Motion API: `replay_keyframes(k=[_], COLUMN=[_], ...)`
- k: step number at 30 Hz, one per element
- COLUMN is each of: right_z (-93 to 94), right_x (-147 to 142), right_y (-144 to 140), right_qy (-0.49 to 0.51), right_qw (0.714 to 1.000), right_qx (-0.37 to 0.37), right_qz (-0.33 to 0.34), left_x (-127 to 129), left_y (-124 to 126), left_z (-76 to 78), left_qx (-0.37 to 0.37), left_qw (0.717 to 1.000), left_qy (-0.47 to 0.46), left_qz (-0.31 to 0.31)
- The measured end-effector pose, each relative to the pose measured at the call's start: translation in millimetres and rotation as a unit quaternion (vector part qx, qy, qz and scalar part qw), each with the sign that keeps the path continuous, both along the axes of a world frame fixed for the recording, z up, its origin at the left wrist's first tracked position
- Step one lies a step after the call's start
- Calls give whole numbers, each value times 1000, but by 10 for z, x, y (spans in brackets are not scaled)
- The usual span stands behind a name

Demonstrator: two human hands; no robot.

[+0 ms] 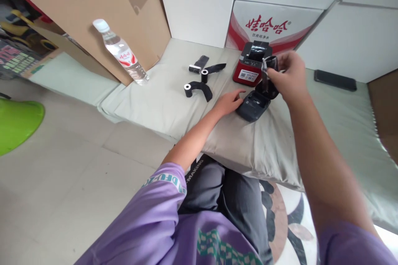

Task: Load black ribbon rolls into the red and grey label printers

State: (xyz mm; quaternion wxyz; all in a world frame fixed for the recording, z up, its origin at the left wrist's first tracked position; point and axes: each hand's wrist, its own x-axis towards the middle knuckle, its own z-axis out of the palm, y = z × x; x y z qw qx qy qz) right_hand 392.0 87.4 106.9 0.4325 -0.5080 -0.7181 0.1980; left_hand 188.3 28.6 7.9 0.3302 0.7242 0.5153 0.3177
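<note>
A small black label printer point(253, 106) lies on the covered surface with its lid raised. My left hand point(229, 101) rests at its left side, fingers apart, touching or very near the casing. My right hand point(289, 75) is closed on a roll of black paper point(271, 64), held above the printer's compartment with a shiny strip hanging down. Behind stands a red and black printer point(245, 68) with a black strip on top. To the left lie a black roll on its side point(195, 68), an upright black roll point(204, 76) and another upright roll point(188, 90), each with a loose tail.
A water bottle point(126, 56) stands at the left beside a tall cardboard box point(93, 4). White boxes point(195, 12) line the back. A black phone-like slab point(335, 80) lies at the right. A green plastic stool point(18, 124) is on the floor at far left.
</note>
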Motion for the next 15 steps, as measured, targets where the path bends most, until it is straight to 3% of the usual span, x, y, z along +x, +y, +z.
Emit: replay_keyframes(k=[3, 6, 10, 15], right_z=[-57, -173, -302, -434], right_x=[-401, -811, -1224, -1542], right_y=[88, 136, 202, 309], right_qy=[55, 33, -88, -237], right_qw=[997, 995, 990, 968], right_qx=[-43, -54, -12, 23], right_qz=[40, 78, 110, 83], left_x=[-15, -28, -15, 66], left_y=[-39, -95, -105, 43], left_z=[12, 31, -16, -228], left_qx=[-2, 2, 16, 39], left_qw=[999, 997, 994, 992], left_qy=[-15, -28, -36, -87], left_qz=[-33, -77, -101, -80])
